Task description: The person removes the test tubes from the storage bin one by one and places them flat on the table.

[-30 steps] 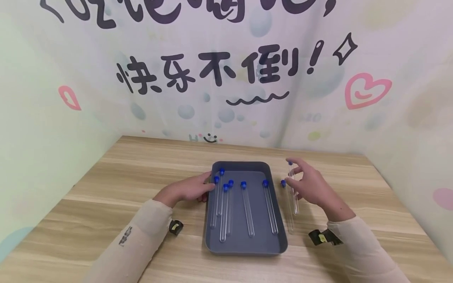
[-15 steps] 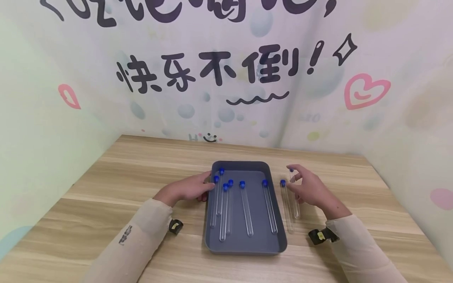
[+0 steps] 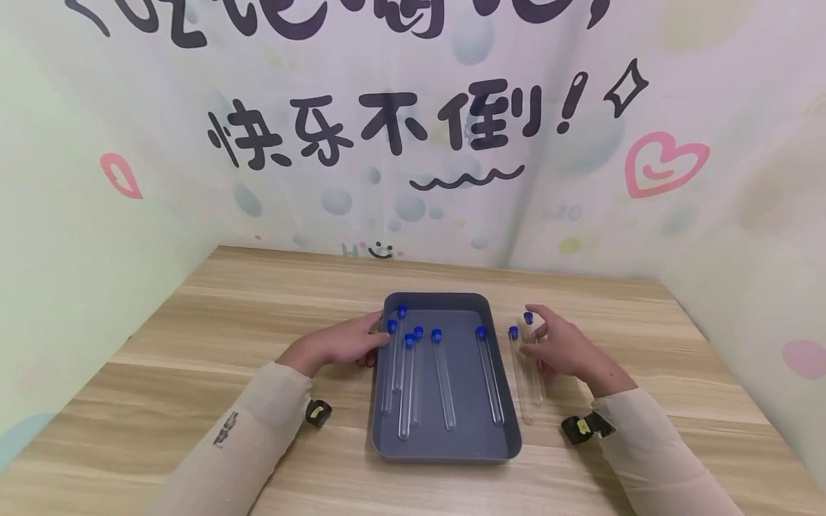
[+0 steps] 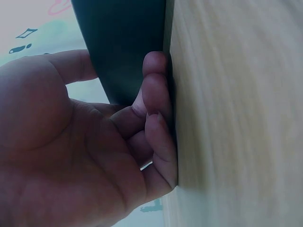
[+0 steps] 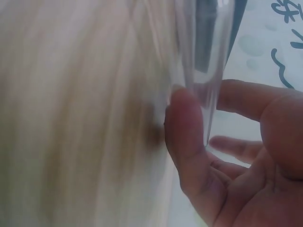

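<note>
**Capped tubes, tray and two hands at the table**

Pale backdrop (image 3: 396, 208) behind, with black lettering and pink hearts. Wood-grain table (image 3: 168, 358) below it. Beige sleeves (image 3: 239, 430) enter from both lower corners. Grey rectangular tray (image 3: 445, 448) sits mid-table.

Left hand (image 3: 345, 342): grips the tray's left wall, thumb over the rim, other fingers curled outside, low by the table in the left wrist view. Right hand (image 3: 560, 345): beyond the tray's right side, fingers narrowed about one clear tube (image 3: 531, 334), thumb across it. Whether its lower end touches the table: cannot tell.

Six more tubes (image 3: 444, 383) lie in the tray: four grouped left, one near the middle, one near the right wall. Another, the outer tube (image 3: 521, 380), lies on the table between tray and right hand. Black wrist devices (image 3: 318, 413) at both cuffs. Blue caps (image 3: 437, 335) on all tubes, at the far ends.
</note>
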`<action>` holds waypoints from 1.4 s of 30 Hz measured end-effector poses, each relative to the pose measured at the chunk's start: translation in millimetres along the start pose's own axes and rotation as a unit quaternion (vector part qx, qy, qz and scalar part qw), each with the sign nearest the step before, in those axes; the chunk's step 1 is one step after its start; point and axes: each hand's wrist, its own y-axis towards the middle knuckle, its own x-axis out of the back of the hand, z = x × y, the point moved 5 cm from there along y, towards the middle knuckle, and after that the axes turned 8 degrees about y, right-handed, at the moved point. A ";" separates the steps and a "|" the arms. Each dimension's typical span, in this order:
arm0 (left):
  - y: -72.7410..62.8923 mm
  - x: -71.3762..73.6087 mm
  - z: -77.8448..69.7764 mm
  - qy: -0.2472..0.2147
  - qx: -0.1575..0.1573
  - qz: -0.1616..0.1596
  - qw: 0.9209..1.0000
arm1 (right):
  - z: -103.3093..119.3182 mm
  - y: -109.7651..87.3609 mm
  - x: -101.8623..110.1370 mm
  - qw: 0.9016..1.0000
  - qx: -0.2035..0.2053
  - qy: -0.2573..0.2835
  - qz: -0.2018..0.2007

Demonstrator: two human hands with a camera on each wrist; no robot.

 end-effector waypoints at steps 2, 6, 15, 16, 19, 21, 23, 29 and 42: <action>-0.3 0.1 0.3 0.000 0.002 0.000 1.000 | -0.1 -0.3 0.2 1.000 -0.003 -0.005 -0.002; -0.7 0.2 0.7 0.001 0.003 -0.001 1.000 | 0.3 -1.6 0.3 1.000 0.003 -0.022 0.000; 0.1 -1.2 -0.3 -0.002 -0.004 0.003 1.000 | -4.1 -1.8 -0.9 0.999 0.010 -0.041 0.019; 0.4 -1.4 -0.3 -0.004 -0.004 0.003 1.000 | -4.7 -1.9 -1.0 0.999 0.010 -0.040 0.019; 1.1 -2.7 0.3 -0.007 -0.002 0.004 1.000 | -6.7 -2.5 -1.4 0.999 0.008 -0.040 0.021; 1.2 -3.3 1.1 -0.005 -0.001 0.006 1.000 | -7.6 -2.8 -1.8 0.999 0.005 -0.041 0.023; 1.1 -3.4 1.8 0.000 0.001 0.005 1.000 | -7.6 -2.7 -1.9 0.999 0.007 -0.044 0.026; 1.2 -3.3 3.4 -0.004 0.001 0.004 1.000 | -6.1 -0.6 -2.3 0.999 0.016 -0.031 0.032; 0.5 -1.0 2.9 -0.004 0.004 0.004 1.000 | 0.4 1.2 3.9 0.997 0.044 -0.060 -0.011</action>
